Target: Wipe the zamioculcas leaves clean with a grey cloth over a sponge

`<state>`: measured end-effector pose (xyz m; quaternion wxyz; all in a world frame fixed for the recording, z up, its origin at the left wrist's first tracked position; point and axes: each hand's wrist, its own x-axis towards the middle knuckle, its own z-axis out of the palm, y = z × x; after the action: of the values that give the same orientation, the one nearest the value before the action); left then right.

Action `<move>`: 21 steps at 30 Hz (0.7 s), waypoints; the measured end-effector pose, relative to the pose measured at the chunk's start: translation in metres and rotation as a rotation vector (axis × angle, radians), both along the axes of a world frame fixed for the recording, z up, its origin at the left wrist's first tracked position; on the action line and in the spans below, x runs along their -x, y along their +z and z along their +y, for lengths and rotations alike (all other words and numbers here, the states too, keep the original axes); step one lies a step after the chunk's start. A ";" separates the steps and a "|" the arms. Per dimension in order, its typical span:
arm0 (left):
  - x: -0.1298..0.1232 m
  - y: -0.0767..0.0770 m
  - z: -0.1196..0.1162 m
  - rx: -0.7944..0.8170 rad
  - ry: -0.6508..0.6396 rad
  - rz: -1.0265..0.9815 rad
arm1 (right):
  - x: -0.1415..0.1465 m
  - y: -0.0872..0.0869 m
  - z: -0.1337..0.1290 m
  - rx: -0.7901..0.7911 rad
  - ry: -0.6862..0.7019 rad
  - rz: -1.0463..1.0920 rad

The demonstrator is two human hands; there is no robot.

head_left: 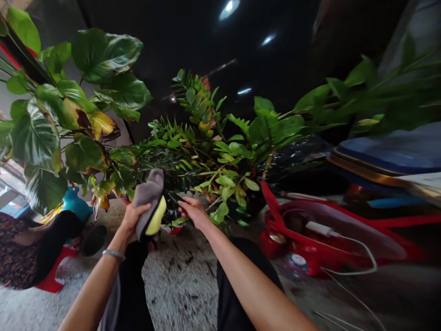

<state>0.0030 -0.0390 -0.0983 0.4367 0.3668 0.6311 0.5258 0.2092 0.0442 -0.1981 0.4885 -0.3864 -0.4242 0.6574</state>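
L hand [133,218] clamped on gray/yellow cloth [149,202], cloth upright beside potted plants [225,177], R hand [193,211] w/ fingers curled at low leaves, can't tell if pinching, white sheet [425,181] far R, print too blurred

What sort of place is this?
Possibly a casual plant-care corner of a home or shop: leafy plants crowd together above a rough gray floor, with a person's red stool off to the left.

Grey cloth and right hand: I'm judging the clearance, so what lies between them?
Dark green leaves lie between the grey cloth, held in the left hand, and the right hand, as the head view shows.
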 end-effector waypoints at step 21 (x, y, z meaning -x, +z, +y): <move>-0.029 0.023 0.001 0.112 -0.379 0.558 | -0.015 -0.019 -0.001 0.213 0.014 -0.079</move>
<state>0.0322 -0.0381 -0.0755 0.3569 0.5826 0.6747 0.2791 0.2241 0.0437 -0.2169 0.4231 -0.4587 -0.3737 0.6862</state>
